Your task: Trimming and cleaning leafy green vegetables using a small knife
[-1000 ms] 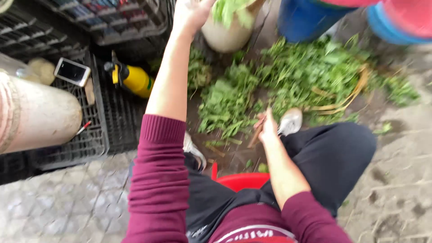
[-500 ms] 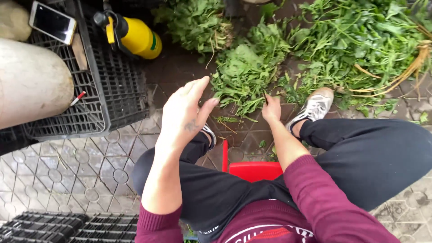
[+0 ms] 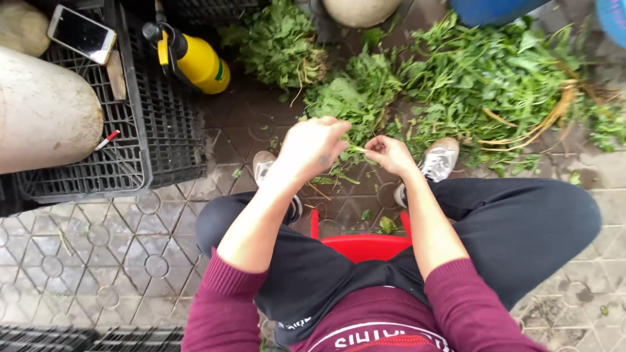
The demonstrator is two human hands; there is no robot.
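At far left a large pale gourd [image 3: 42, 117] lies on a black plastic crate [image 3: 140, 163]. A smartphone [image 3: 82, 34] rests face up on the crate's upper part, and a small red-and-white pen [image 3: 107, 139] lies on the crate just beside the gourd. To the right of the crate a yellow spray bottle [image 3: 195, 60] with a black nozzle lies tilted on the paved floor [image 3: 85, 261].

Centre frame, the left hand [image 3: 313, 148] is raised above the floor between the knees, fingers curled inward and narrow, pinching a thin green stem [image 3: 355, 150]. The right hand [image 3: 389, 154] sits just beside it, fingers also closed on the same stem; the two hands nearly touch. The stem is short and partly hidden by the fingers, and whether it bears leaves at the hands cannot be told.

Below the hands, the person sits on a red stool [image 3: 362, 244], wearing dark trousers and maroon sleeves. A light shoe [image 3: 264, 166] shows under the left hand, and a second light shoe [image 3: 440, 160] shows just right of the right hand.

Beyond the hands, loose green leafy herbs [image 3: 482, 78] cover the floor from centre to the right edge, with a separate bunch [image 3: 277, 42] near the bottle. Yellowish stalks [image 3: 554, 114] lie among the herbs at right. A blue tub [image 3: 495, 10] stands at the top edge.
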